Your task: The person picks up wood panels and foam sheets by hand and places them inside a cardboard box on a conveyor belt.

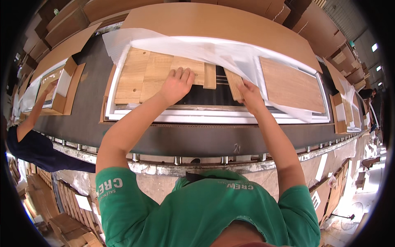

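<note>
A long open carton (108,92) lined with white foam (205,118) lies in front of me. Light wooden panels (133,76) fill its left part, and a larger wooden panel (292,84) lies at its right. My left hand (177,85) rests on the left panels, fingers bent and slightly apart. A short wooden strip (210,77) stands beside them. My right hand (252,98) grips the near end of a narrow wooden board (234,84), which is tilted over the dark gap in the middle. Translucent foam sheet (168,43) covers its far end.
The carton sits on a dark conveyor belt (164,138) with a roller rail (247,166) along the near side. Another open carton (61,96) is at the left, where a co-worker's arm (37,109) reaches in. A further carton (341,111) stands at the right.
</note>
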`<state>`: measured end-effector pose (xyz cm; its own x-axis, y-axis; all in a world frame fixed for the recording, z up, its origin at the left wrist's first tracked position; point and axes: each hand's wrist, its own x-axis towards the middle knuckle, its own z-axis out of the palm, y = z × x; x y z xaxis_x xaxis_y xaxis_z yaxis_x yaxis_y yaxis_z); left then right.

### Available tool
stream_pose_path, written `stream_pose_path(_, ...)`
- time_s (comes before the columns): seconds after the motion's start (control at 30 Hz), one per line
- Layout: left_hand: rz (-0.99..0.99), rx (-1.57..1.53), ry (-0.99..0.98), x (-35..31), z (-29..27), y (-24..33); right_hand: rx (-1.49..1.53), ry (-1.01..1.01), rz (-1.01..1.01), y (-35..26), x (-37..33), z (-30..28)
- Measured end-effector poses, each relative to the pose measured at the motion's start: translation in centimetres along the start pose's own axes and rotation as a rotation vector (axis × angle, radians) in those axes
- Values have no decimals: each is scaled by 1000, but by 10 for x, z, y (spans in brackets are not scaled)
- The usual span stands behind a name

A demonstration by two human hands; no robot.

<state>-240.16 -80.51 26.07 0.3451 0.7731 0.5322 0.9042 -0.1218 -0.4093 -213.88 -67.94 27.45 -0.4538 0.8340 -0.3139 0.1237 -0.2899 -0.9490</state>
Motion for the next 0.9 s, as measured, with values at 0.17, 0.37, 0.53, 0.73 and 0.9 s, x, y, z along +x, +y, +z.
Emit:
stream_pose_path(0.17,6,-52,-88,-6,10,6,-171,-24,-108,33,53,35)
stream_pose_path(0.37,-78,-95,60,-19,-15,-11,-1401,176,-213,8,43,82)
stream_pose_path(0.53,-34,-229,109,-9,-73,1,-1458,173,50,-3,49,115)
stream_pose_path(0.73,-257,-478,81,-38,-181,-21,-1344,119,61,-17,37,107)
stream_pose_path(0.9,-316,-346,303,-39,-207,-42,-1072,33,-74,-22,11,62)
